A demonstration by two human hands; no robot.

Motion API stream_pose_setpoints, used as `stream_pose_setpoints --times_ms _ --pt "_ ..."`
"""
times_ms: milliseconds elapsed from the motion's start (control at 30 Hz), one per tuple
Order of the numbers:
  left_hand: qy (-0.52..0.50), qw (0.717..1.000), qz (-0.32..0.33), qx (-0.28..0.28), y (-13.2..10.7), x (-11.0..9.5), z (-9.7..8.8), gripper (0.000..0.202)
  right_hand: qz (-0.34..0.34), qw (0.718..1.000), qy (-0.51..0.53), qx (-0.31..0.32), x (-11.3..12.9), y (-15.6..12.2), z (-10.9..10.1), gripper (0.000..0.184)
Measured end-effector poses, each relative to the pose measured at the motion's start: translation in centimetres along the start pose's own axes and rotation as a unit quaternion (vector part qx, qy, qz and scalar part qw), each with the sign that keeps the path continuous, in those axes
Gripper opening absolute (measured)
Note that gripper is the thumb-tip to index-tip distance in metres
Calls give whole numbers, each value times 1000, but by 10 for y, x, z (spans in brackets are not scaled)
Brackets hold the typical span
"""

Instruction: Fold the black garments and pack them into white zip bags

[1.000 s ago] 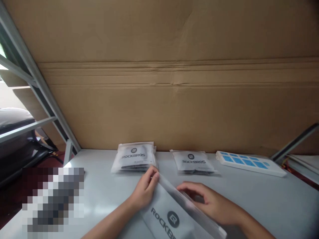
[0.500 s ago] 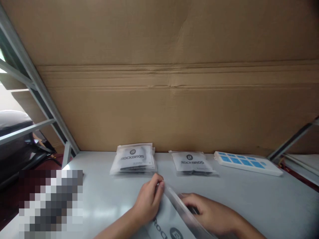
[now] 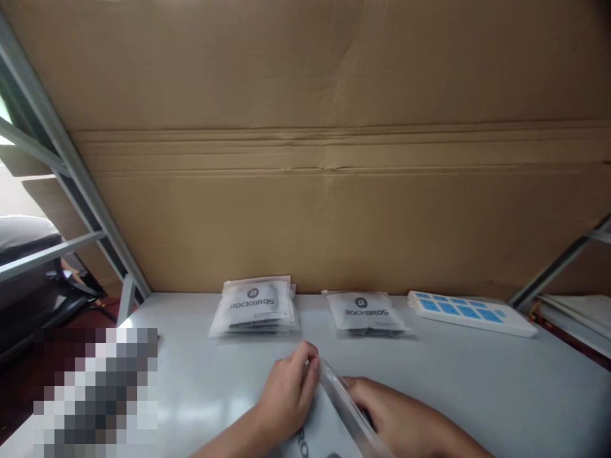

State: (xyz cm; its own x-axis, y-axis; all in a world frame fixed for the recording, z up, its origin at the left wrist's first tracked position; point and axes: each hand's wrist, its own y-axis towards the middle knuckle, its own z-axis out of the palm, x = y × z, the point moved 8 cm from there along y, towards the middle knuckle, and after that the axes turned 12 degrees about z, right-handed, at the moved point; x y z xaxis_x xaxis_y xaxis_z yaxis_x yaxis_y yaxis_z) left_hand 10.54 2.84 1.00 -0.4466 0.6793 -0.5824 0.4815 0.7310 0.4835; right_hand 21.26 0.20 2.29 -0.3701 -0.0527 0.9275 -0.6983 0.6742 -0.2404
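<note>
A frosted plastic pouch [image 3: 334, 407] with dark lettering lies on the grey table [image 3: 477, 381] at the bottom middle. My left hand [image 3: 289, 394] pinches its upper left corner with closed fingers. My right hand [image 3: 396, 416] lies along the pouch's open edge, fingers curled at or into the opening; their tips are hidden.
Two stacks of similar printed pouches sit by the back: a left stack [image 3: 255, 306] and a right stack [image 3: 365, 312]. A white power strip with blue sockets [image 3: 470, 313] lies at the right. A cardboard sheet [image 3: 334, 159] stands behind. Metal shelf struts [image 3: 71, 191] rise at the left.
The view has tilted up, so the pouch and both hands sit lower in frame. My right hand has drawn closer to the pouch's opening edge. The stacks have not moved.
</note>
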Motion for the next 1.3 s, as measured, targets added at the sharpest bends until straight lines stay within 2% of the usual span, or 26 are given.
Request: stream_pose_setpoints --times_ms 133,300,367,467,567,633,700,767,833,967,1067,1167,1233,1300 --pt "-19 1000 0 16 5 2 -4 18 12 999 -8 -29 -5 0 -10 22" --pt "-23 999 -22 24 11 16 -13 19 75 989 6 -126 -39 -5 -48 38" --pt "-7 999 -30 40 12 23 -15 21 106 975 53 -186 -55 -9 -67 48" --pt "14 997 -31 76 14 31 -20 21 133 940 156 -274 -73 -17 -90 59" --pt "42 992 -32 119 16 34 -26 19 134 915 229 -305 -79 -23 -102 65" --pt "66 987 -37 143 15 36 -33 19 137 922 214 -292 -78 -24 -105 70" --pt "94 982 -50 159 11 39 -41 20 139 948 151 -242 -75 -22 -102 73" --pt "123 975 -69 169 2 46 -53 21 141 973 60 -170 -73 -18 -91 67" --pt "151 969 -94 174 -13 53 -68 22 143 982 -10 -125 -73 -15 -82 58" --pt "213 944 -165 190 -51 70 -107 24 140 976 -95 -136 -66 -13 -76 43" --pt "282 910 -230 200 -74 81 -142 27 146 970 -140 -135 -62 -14 -73 35" --pt "373 861 -278 205 -87 89 -175 30 177 973 -115 -95 -67 -16 -69 42" --pt "423 827 -302 215 -92 94 -191 31 203 970 -104 -84 -73 -19 -70 45" --pt "455 803 -317 218 -93 95 -200 32 210 967 -110 -95 -75 -20 -75 39"
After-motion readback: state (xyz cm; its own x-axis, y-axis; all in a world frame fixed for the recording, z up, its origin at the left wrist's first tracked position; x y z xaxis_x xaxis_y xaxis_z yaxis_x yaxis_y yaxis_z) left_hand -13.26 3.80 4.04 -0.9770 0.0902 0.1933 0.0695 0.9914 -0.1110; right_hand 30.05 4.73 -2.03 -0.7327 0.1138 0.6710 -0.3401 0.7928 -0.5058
